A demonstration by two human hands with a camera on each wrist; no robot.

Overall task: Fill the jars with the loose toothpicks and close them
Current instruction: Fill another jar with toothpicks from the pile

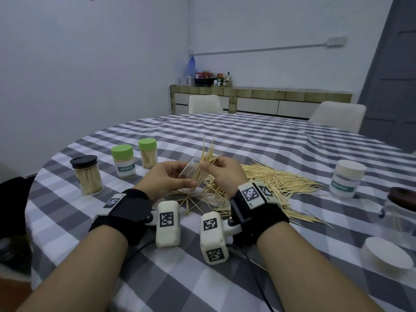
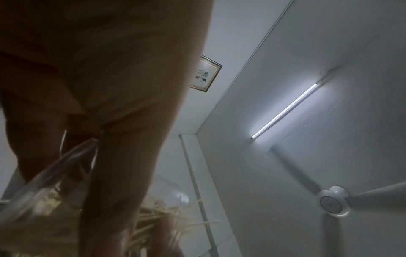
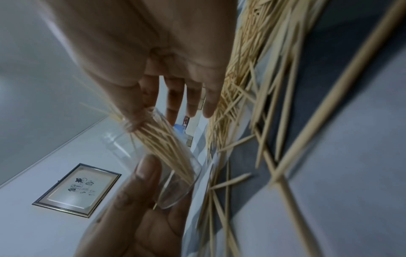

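My left hand grips a small clear jar, tilted with its mouth toward my right hand. My right hand pinches a bundle of toothpicks whose lower ends reach into the jar; the upper ends fan out above. In the right wrist view the bundle of toothpicks lies inside the clear jar, thumb and fingers around it. A big pile of loose toothpicks covers the checked tablecloth under and right of my hands. In the left wrist view the jar shows blurred against my fingers.
Three filled, capped jars stand at left: a black-lidded jar and two green-lidded jars. At right stand a white-lidded jar, a dark-lidded jar and a loose white lid. Two chairs stand beyond the round table.
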